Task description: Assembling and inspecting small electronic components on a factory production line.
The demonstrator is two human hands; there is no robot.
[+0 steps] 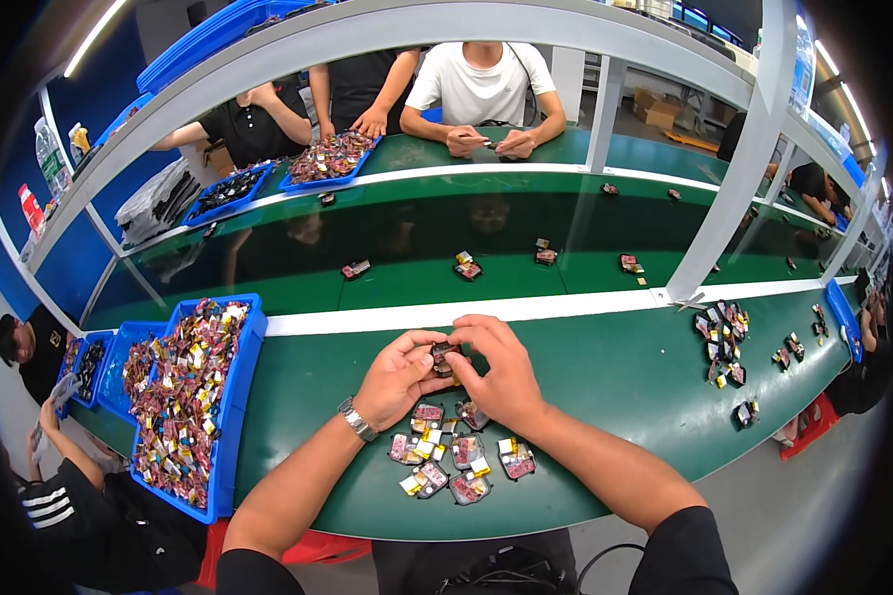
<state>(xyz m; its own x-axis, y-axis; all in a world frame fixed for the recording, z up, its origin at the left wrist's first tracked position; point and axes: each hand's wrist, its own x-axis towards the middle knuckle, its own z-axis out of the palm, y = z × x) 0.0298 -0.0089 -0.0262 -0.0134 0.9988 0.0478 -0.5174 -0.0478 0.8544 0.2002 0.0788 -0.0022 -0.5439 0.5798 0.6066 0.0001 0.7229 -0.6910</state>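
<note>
Both my hands meet over the green bench, closed around one small black-framed electronic module (pixel 445 361). My left hand (pixel 395 380), with a metal watch on its wrist, grips the module's left side between thumb and fingers. From the right, my right hand (pixel 501 369) presses its thumb and fingertips against the same piece; they hide part of it. Just below my hands lies a loose group of similar modules (pixel 468 452), black-rimmed with reddish boards and yellow-and-white tabs.
Left of me, a blue bin (pixel 230 407) is heaped with small boards. More modules (pixel 721 342) lie to the right. Beyond a white rail (pixel 367 315), a green conveyor belt (pixel 417 288) carries scattered pieces. A white metal post (pixel 729 188) rises at the right. Co-workers sit opposite and at left.
</note>
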